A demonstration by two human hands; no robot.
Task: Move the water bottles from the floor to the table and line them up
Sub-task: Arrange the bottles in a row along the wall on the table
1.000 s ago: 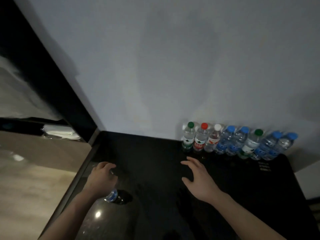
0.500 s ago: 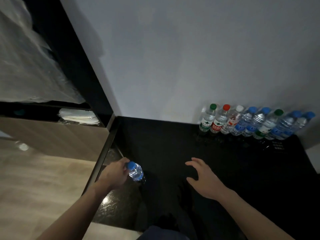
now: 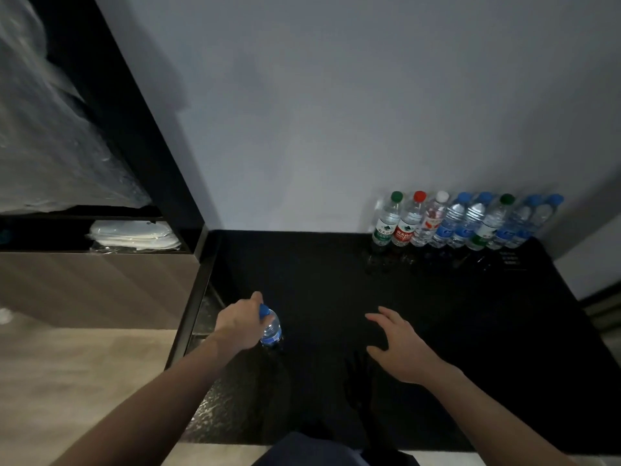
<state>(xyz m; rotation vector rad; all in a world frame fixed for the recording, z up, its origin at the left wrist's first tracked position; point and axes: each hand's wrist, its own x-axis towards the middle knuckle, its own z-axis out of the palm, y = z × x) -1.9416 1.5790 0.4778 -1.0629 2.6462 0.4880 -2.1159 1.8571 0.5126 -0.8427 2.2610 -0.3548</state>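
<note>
From the head camera, a small water bottle [image 3: 270, 327] with a blue cap is held near its top by the left hand [image 3: 239, 322], whose fingers are curled around it. A moment ago the bottle was lower, at the table's left edge; now it is brought further in over the black table [image 3: 319, 280] and held upright. It cannot be told if its bottom touches the top yet. So one more bottle is likely on its way to the row.

The right hand [image 3: 401, 346] is kept open, fingers spread, low over the table, and nothing is held in it.

Eight bottles are lined up [image 3: 467, 220] against the pale wall [image 3: 336, 112], touching side by side. They are clear, bumpy plastic with round caps: green, red, white and blue. The table top is smooth, dark and shiny.
</note>
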